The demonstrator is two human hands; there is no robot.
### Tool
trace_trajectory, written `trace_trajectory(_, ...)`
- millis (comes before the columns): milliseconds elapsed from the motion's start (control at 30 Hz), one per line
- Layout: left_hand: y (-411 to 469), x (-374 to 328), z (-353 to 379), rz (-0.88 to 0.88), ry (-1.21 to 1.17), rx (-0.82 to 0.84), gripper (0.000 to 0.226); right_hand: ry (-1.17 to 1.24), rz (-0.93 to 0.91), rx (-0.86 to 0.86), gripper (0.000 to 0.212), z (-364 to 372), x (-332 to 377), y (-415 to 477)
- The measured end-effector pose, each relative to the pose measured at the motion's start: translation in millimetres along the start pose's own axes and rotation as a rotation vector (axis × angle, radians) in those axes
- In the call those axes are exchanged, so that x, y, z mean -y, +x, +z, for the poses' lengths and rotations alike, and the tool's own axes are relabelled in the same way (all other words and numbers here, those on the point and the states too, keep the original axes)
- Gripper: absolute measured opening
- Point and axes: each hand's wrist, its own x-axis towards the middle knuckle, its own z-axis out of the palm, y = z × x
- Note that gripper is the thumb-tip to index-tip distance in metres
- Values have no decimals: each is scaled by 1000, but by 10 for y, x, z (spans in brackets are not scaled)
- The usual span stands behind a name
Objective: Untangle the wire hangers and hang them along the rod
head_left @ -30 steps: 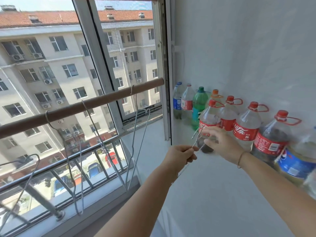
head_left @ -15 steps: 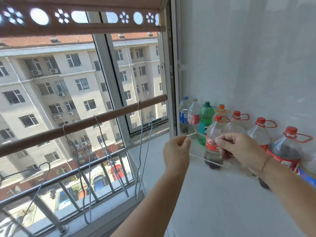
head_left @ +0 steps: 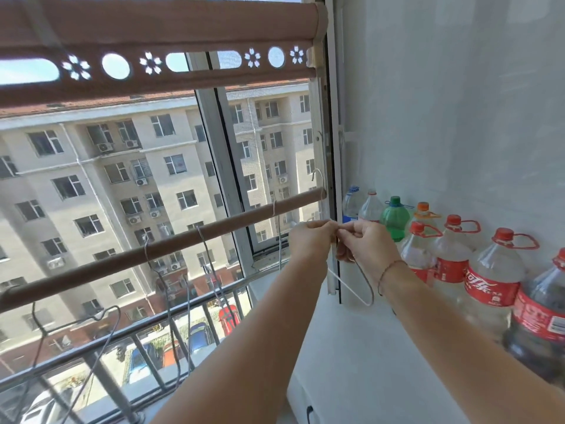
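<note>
Both hands pinch one white wire hanger (head_left: pixel 351 281) just before the rod's (head_left: pixel 159 250) right end; left hand (head_left: pixel 310 240) and right hand (head_left: pixel 365 244) fingers closed on thin wire; light, springy, snag-prone; best gripped at the neck.

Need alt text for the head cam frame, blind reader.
Both bare hands, left hand and right hand, pinch a thin white wire hanger at chest height, its hook raised above the right end of a brown wooden rod spanning a balcony window. Several grey wire hangers hang along the rod; plastic drink bottles line the white ledge on the right.
</note>
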Motion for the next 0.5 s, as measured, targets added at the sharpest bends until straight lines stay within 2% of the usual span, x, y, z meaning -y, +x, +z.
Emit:
trace_trajectory(200,-6,68,-46,3,90,-46,8,52,83,32,15,72,-109,13)
trace_trajectory(267,-74,90,-94,89,160,-90,14,19,99,37,15,67,-181,-29)
trace_trajectory(367,-198,126,-267,297,129,-258,11,5,119,33,17,53,-275,-75)
trace_trajectory(433,-240,201,-426,345,65,-369,11,-152,60,-30,22,52,-299,-129)
trace_trajectory(500,-236,317,-563,305,53,-427,13,-326,-105,-167,27,86,-273,-285)
